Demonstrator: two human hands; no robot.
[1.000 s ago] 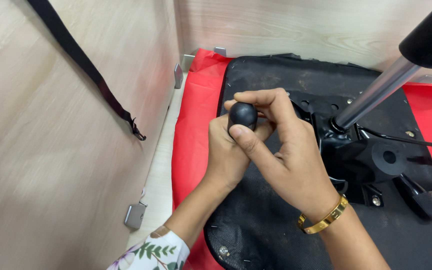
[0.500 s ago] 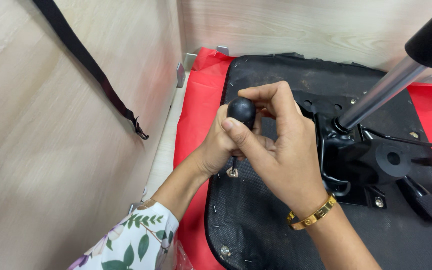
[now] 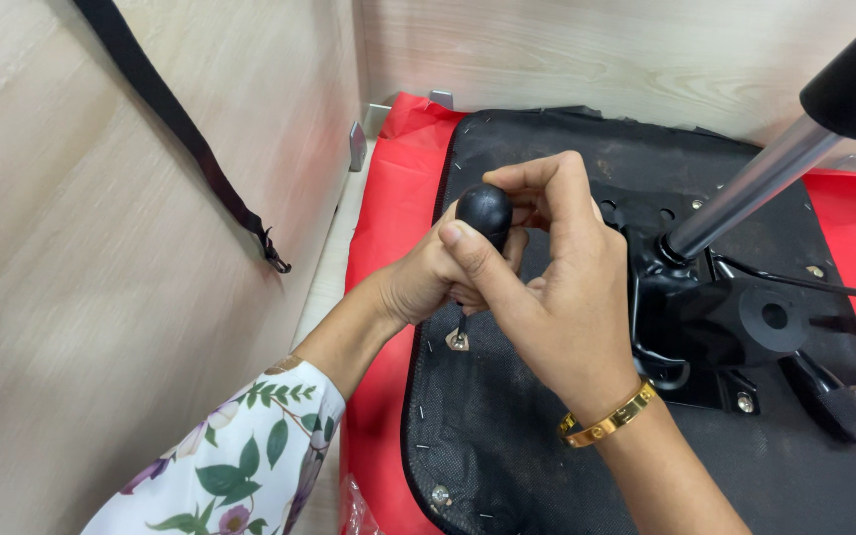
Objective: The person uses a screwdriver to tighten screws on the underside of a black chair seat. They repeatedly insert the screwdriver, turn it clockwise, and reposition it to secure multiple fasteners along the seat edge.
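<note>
Both the left hand (image 3: 428,282) and right hand (image 3: 557,297) are clenched around a black-knobbed screwdriver (image 3: 483,213), held upright with its tip on a metal fitting (image 3: 458,341) in the overturned chair seat's black underside (image 3: 507,436).

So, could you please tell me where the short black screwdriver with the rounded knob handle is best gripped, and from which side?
Probably grip the short black screwdriver at its rounded knob handle, coming from above. The thin shaft stands about upright, tip down on a small metal fitting in the black fabric seat underside, so only the bulbous top offers grip. The right hand wraps it there; the left hand steadies lower down.
</note>
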